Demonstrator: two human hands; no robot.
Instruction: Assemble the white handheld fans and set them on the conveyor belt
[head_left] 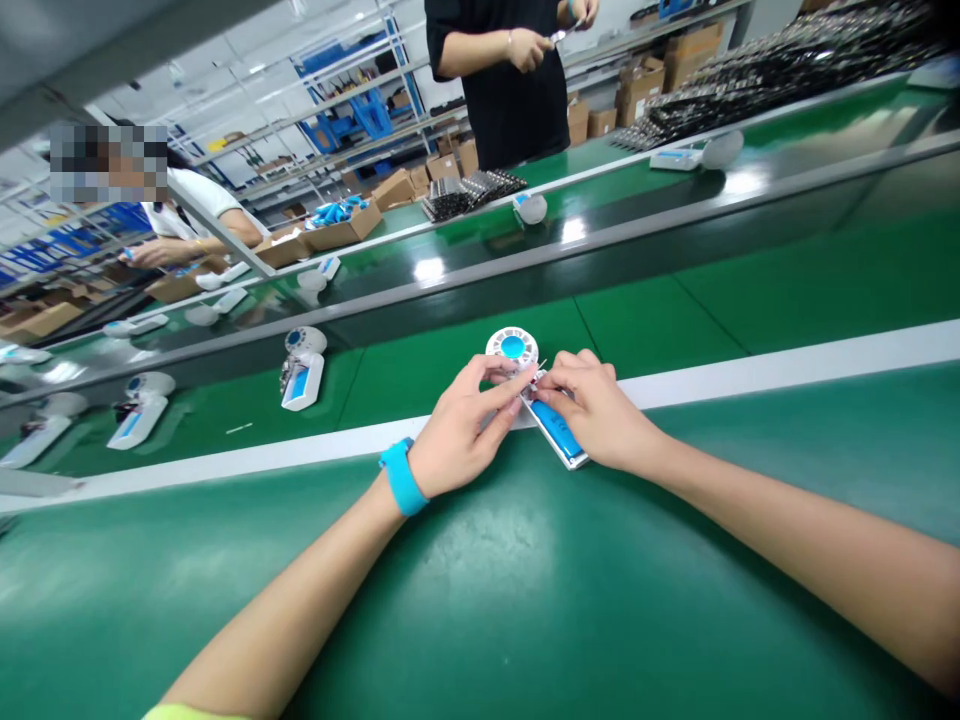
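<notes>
A white gadget [556, 428] straddles the desk's [480, 600] far edge. Right hand [596, 410] pinches its thin wires [537, 378]; left hand [463, 428] touches alongside, grip unclear. Best steadied, without tugging.

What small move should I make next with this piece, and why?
Probably tuck the thin wires down toward the white handle with the right hand: they seem to stick up where it works beside the left hand, while the blue cylinder already lies in the handle.
</notes>
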